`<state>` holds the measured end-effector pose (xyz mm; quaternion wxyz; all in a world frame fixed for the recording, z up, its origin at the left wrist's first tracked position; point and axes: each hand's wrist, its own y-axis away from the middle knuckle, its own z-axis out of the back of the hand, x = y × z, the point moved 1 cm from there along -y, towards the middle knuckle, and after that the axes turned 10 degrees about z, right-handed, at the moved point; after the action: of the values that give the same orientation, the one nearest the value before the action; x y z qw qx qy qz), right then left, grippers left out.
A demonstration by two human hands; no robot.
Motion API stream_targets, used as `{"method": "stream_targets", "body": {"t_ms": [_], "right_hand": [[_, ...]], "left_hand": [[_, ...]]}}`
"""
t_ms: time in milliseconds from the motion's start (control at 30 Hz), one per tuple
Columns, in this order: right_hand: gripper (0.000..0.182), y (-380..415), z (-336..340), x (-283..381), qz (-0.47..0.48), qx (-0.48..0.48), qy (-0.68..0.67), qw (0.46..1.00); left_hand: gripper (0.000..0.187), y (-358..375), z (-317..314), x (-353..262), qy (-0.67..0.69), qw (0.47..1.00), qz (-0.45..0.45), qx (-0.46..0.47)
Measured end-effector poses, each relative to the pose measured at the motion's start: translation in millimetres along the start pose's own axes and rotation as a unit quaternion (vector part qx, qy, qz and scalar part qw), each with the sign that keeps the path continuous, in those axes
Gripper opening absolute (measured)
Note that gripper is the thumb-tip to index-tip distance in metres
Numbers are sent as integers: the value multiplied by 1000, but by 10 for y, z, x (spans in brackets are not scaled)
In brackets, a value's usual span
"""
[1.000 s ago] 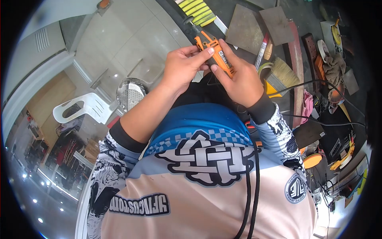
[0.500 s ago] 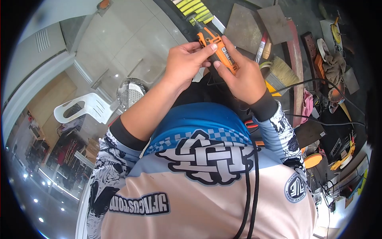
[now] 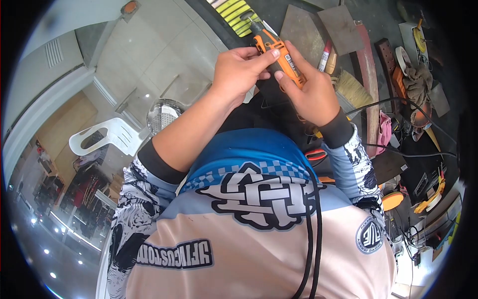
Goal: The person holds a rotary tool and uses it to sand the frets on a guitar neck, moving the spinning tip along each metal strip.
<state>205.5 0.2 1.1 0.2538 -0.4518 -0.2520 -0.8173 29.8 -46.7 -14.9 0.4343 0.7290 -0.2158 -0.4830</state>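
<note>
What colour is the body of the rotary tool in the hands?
Orange and black, clearest in the head view.

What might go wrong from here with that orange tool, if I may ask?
If the orange tool runs, its tip might nick the bare left hand should that hand slide forward. The tip could also scuff the yellow-striped piece if lowered. The black cords hanging over the shirt might snag it.
</note>
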Motion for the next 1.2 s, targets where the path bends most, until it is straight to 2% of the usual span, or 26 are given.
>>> {"method": "stream_targets", "body": {"t_ms": [200, 300, 400, 500, 733, 1200], "right_hand": [[65, -17, 77, -87, 13, -25, -11, 1000], [65, -34, 162, -114, -39, -11, -51, 998], [65, 4, 149, -131, -29, -40, -75, 996], [65, 89, 124, -47, 9, -52, -42, 998], [70, 282, -134, 94, 49, -5, 30, 998], [69, 205, -245, 151, 32, 22, 75, 996]], "left_hand": [[46, -47, -126, -96, -28, 999, 1, -17], [48, -134, -191, -111, -31, 999, -6, 2], [48, -90, -232, -150, -40, 999, -15, 7], [48, 29, -206, -86, -24, 999, -29, 9], [38, 256, 148, 328, 3, 1000, 13, -4], [39, 190, 307, 382, 52, 999, 10, 10]]}}
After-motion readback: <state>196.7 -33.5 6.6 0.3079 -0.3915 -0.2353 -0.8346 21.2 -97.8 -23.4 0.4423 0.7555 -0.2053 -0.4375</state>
